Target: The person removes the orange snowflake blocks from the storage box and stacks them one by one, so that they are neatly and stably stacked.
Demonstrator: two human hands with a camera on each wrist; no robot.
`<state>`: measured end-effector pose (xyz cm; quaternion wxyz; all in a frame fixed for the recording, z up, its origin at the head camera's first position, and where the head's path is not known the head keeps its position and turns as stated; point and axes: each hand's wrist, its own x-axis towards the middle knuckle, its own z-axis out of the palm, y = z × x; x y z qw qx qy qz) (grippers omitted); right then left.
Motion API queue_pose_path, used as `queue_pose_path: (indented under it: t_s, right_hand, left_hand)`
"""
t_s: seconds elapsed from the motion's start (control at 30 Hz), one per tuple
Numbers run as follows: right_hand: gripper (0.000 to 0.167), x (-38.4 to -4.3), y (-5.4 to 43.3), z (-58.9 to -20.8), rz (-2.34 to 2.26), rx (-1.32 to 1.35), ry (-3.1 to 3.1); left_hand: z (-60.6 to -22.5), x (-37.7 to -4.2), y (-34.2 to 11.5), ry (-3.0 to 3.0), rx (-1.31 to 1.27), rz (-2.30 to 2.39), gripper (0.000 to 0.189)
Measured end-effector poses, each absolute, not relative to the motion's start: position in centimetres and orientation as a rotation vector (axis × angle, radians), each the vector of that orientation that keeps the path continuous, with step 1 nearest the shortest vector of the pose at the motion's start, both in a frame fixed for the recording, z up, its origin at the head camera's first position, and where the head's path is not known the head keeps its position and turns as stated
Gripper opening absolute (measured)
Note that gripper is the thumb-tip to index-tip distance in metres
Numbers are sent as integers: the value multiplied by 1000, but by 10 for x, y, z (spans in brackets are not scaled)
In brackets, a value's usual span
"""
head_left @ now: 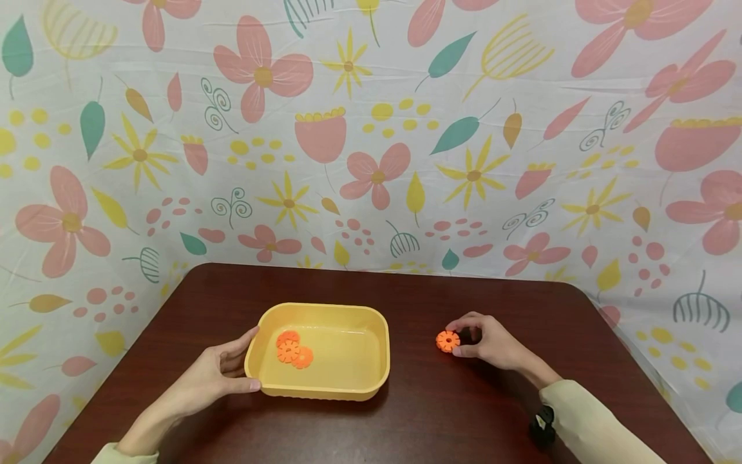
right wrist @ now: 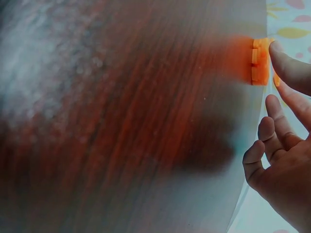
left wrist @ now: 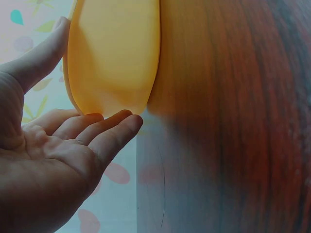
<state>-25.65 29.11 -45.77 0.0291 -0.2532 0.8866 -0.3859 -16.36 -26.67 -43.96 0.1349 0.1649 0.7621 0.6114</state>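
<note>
On the left of the table, a yellow plastic tub (head_left: 348, 361) holds several orange notched discs (head_left: 288, 351) overlapping near its left end. My left hand (head_left: 217, 370) grips that end, thumb at the near corner and fingers against the side wall; the left wrist view has the tub's end wall (left wrist: 116, 53) between thumb and fingertips. To the right of the tub, my right hand (head_left: 489, 341) pinches an orange notched disc (head_left: 448, 341) between thumb and fingers. Edge-on, the disc (right wrist: 260, 61) shows in the right wrist view, close over the tabletop, with the other fingers loosely bent.
The dark brown wooden table (head_left: 429, 419) has rounded far corners. Behind and beside it hangs a white cloth (head_left: 377, 129) printed with flowers and leaves. A black wrist strap (head_left: 543, 425) sits by the right sleeve.
</note>
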Motion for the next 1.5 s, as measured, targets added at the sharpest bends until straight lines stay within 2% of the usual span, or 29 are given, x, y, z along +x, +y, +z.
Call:
queue_pose_path:
  t_s: [0.63, 0.93, 1.5]
  right_hand:
    - [42, -258, 289, -461, -1158, -785, 2762]
    - [43, -256, 289, -452, -1147, -810, 2798]
    - [34, -242, 228, -407, -1147, -858, 2741]
  left_hand:
    - [-442, -164, -266, 2198, 481, 1776, 100]
    - [-442, -163, -267, 2209, 483, 1766, 100]
    - [-442, -163, -266, 2222, 476, 1761, 98]
